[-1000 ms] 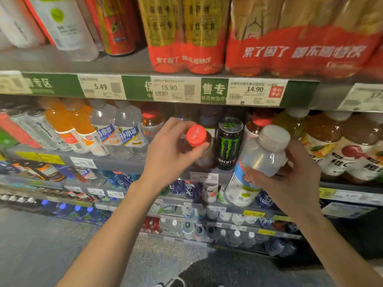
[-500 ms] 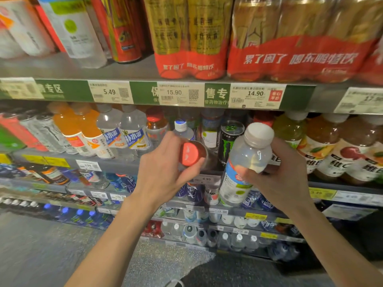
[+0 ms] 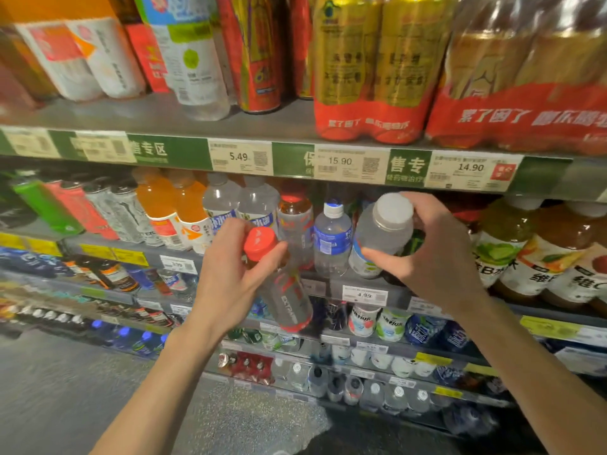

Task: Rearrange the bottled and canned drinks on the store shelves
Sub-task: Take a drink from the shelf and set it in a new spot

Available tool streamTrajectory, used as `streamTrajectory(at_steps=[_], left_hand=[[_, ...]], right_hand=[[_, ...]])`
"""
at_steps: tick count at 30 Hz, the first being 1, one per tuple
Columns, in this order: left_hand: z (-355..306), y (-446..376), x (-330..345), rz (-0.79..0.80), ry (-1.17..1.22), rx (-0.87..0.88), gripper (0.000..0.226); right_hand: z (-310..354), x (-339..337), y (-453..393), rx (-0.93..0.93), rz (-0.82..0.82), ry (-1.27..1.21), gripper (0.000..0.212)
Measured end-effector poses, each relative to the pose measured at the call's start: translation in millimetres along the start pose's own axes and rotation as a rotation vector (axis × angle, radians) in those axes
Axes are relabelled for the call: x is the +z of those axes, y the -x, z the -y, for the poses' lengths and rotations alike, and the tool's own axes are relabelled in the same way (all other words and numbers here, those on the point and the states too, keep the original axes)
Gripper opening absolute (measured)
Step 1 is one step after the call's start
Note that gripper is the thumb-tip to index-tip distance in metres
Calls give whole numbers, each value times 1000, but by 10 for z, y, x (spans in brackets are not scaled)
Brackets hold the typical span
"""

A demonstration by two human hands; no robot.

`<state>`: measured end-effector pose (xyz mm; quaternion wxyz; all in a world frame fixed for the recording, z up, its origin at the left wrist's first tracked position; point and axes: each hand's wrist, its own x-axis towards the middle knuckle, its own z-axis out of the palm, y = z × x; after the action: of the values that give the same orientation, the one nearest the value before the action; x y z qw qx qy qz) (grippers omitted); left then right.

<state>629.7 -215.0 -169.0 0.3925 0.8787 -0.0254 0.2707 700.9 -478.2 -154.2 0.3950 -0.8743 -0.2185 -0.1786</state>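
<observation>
Bottles are being held in front of the middle shelf [image 3: 328,284], one in each grip. The red-capped bottle [image 3: 279,284] is being gripped near its neck by the left hand [image 3: 230,277], fingers curled round it, its body hanging tilted, clear of the shelf. The white-capped bottle [image 3: 381,234] is being clasped at shoulder and cap by the right hand [image 3: 437,257], just beside the blue-capped bottle [image 3: 331,241]. Both appear full, so some weight is to be expected; thin plastic is likely to give under squeezing, and label film may be slippery. A hold lower on the body is judged steadier.
</observation>
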Motion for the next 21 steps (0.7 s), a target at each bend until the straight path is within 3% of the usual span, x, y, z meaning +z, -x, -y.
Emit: streamTrajectory(at_steps=[5, 8, 11, 16, 21], left_hand=[[64, -50, -133, 6, 30, 22, 27], [130, -70, -139, 32, -2, 63, 29], [193, -77, -132, 53, 17, 69, 36], [235, -102, -138, 73, 42, 87, 40], [227, -153, -156, 86, 76, 119, 38]], right_hand=[[-28, 80, -97, 99, 62, 146, 70], [-85, 138, -170, 121, 71, 293, 61], [-128, 181, -237, 160, 76, 461, 66], [-49, 197, -358, 266, 79, 447, 68], [-89, 223, -447, 270, 164, 608, 76]])
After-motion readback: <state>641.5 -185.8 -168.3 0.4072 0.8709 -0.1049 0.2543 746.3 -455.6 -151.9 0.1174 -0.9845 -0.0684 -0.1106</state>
